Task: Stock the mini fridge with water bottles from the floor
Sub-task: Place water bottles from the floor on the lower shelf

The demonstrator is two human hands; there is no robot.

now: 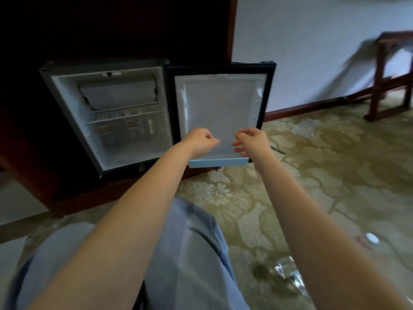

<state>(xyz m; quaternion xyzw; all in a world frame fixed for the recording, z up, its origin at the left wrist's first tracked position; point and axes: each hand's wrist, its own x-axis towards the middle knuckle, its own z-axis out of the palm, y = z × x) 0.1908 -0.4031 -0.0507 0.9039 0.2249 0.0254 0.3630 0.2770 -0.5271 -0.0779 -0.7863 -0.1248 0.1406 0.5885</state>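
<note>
While both hands hang empty before the open door — no bottle in hand.
Clear plastic water bottle (290,274) lies on patterned carpet near right; right hand (250,142) loosely open, left hand (201,140) curled on nothing. Grasp mid-body, then load the black mini fridge (107,117) — lower shelf already holds some.

1. The mini fridge (107,117) stands in a dark wooden cabinet, its black-framed door (220,108) swung fully open to the right. The white interior has a wire shelf (125,113); beneath it stand blurred items, apparently bottles or cans.
2. A pale blue door rack (218,162) runs along the door's bottom edge.
3. A water bottle (368,239) lies on the patterned carpet at lower right, white cap showing.
4. More clear plastic, seemingly bottles (305,127), lies on the carpet right of the door, blurred.
</note>
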